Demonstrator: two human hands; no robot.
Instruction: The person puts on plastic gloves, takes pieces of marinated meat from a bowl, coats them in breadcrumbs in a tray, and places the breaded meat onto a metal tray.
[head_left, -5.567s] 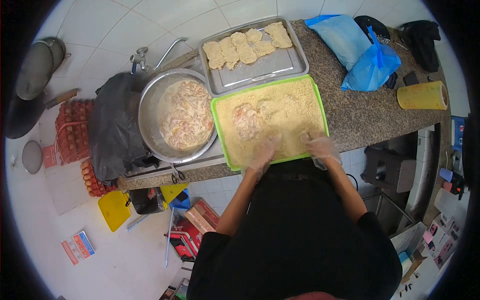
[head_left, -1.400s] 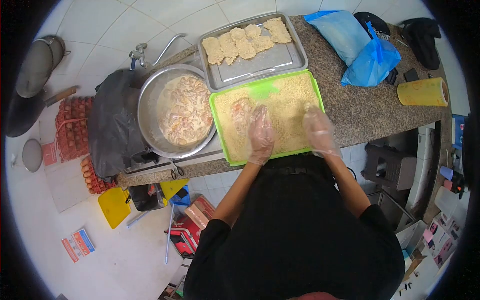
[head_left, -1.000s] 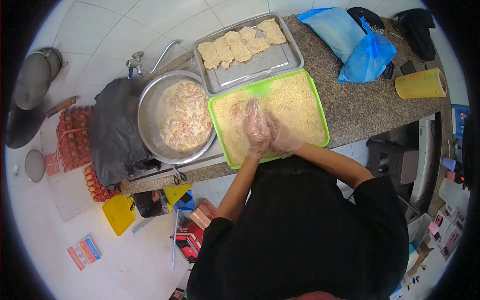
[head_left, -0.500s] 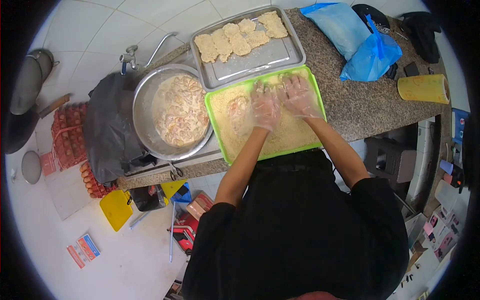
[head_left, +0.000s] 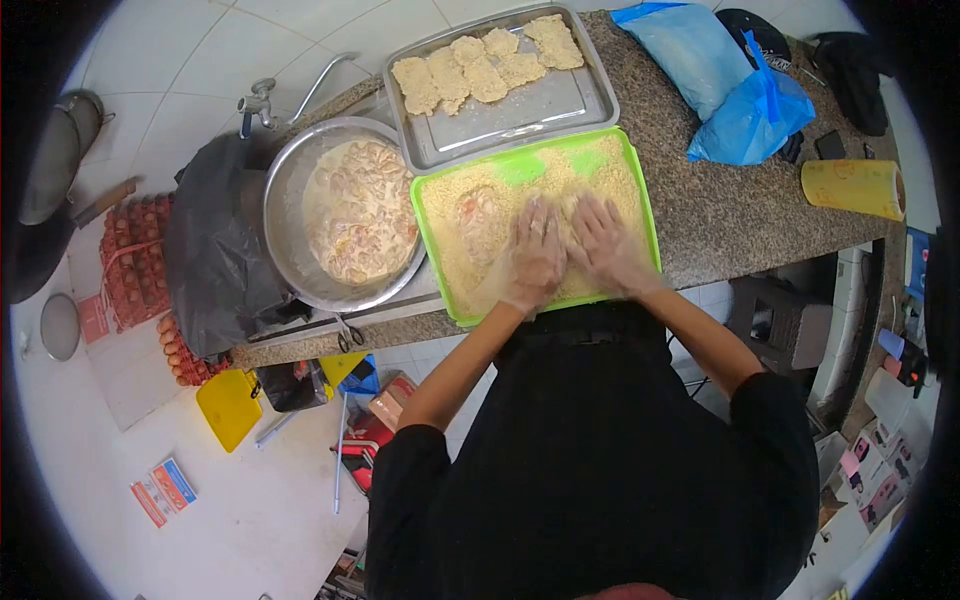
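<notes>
My left hand (head_left: 535, 258) and my right hand (head_left: 606, 245), both in clear plastic gloves, lie side by side on the crumbs (head_left: 615, 180) in a green-rimmed tray (head_left: 648, 215). Their fingers are stretched out and point toward the far rim. Whether anything lies beneath the palms is hidden. Left of my left hand, a piece of raw meat (head_left: 480, 212) rests partly coated in the crumbs. Behind the green tray stands a metal tray (head_left: 545, 105) with several flat crumbed pieces (head_left: 484, 78). A steel bowl (head_left: 285, 215) at the left holds pale, wet pieces of meat (head_left: 362, 210).
Blue bags (head_left: 745, 125) and a yellow roll (head_left: 852, 187) lie on the granite counter (head_left: 715, 235) at the right. Scissors (head_left: 350, 337) are at the front edge below the bowl. A black plastic bag (head_left: 215, 250) and egg trays (head_left: 147, 262) stand left, near a tap (head_left: 260, 103).
Both hands have drawn back from the far side of the green tray toward its near half. Two bare green patches now show near the far rim.
</notes>
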